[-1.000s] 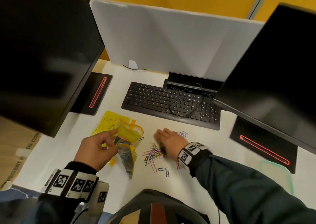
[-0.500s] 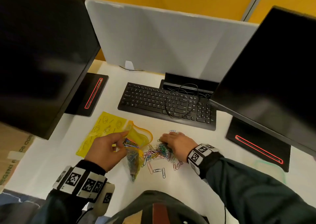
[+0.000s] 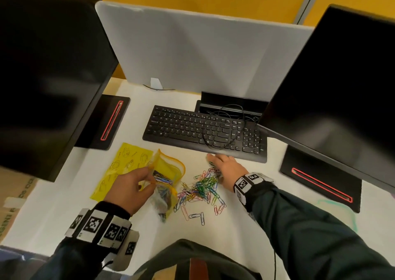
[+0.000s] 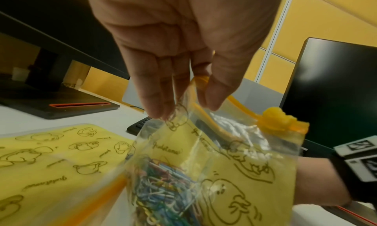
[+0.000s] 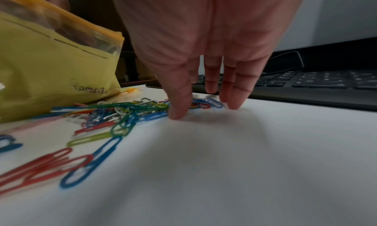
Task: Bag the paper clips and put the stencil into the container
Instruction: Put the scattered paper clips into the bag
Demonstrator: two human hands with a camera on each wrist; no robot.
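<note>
Paper clips: a loose heap of coloured clips lies on the white surface at the lower middle of the head view, with a few strays just below it; more clips sit inside the bag.
Bag: a clear zip bag with a yellow printed panel and an orange zip strip, mouth open, held up just left of the heap; its lower end rests on the surface.
Left hand: the left hand pinches the bag's open rim near the zip, its fingers on one side of the plastic and the thumb on the other.
Right hand: the right hand is laid palm down at the right edge of the heap, its fingers straight and released, tips touching the surface among the clips; it grasps nothing.
Stencil: a yellow sheet with line drawings lies flat on the surface left of the bag, partly under the left hand.
Keyboard: a black keyboard lies just above the right hand, a thin cable looped over it.
Monitors: two dark screens fill the upper left and upper right of the head view, each on a black base with a red slot.
Divider: a grey panel stands behind the keyboard.
</note>
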